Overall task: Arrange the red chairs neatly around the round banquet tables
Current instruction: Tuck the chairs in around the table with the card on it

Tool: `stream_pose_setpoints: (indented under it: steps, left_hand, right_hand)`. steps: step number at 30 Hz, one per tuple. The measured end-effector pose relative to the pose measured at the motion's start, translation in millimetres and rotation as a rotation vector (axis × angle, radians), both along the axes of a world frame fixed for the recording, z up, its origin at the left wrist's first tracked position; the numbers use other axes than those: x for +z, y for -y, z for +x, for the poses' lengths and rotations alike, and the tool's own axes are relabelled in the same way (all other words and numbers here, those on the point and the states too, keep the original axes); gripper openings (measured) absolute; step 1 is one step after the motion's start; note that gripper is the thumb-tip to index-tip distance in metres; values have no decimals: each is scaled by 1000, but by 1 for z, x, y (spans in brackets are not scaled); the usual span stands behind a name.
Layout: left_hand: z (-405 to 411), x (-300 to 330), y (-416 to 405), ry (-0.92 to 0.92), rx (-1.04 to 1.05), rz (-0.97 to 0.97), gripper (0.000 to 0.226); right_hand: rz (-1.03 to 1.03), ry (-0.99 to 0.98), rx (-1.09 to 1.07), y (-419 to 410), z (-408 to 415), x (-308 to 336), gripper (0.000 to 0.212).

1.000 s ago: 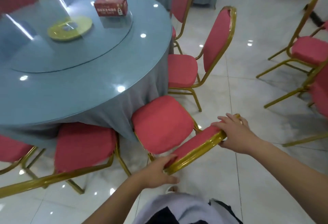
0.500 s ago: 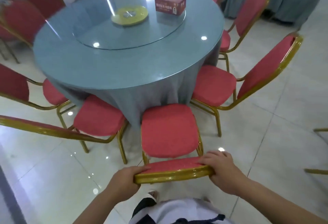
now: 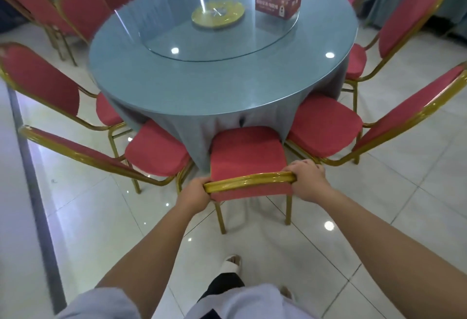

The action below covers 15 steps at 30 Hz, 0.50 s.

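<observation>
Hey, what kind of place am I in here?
Probably a banquet hall: a round blue-clothed table with a glass turntable, ringed by red padded gold-framed chairs, on glossy white floor tiles.

Item count, banquet area

You have one round table (image 3: 202, 96), one glass turntable (image 3: 273, 38), one red box (image 3: 278, 1), one yellow disc (image 3: 217, 14), and at least nine red chairs.
</observation>
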<state>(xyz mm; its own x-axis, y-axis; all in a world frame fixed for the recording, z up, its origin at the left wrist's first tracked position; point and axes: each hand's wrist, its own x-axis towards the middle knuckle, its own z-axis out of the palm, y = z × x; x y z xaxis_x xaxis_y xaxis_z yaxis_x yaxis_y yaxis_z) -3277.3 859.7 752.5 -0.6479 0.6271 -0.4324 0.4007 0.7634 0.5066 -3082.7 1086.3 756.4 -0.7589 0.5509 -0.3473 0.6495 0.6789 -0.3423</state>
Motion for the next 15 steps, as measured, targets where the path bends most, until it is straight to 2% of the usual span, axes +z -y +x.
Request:
stream_pose_setpoints:
  steps: [4,9,15]
  left_hand:
    - [-10,1,-27,-30,-19,-25,34]
    - [16,-8,-61,48,-79,-2,34]
    - [23,-15,-65,76,-139,29,46]
  right_hand:
    - [25,-2,-48,-28,-12,8,46]
    - [111,-15,-212,-57,5,10,35]
    - [190,-4,-258,-53,12,9,21]
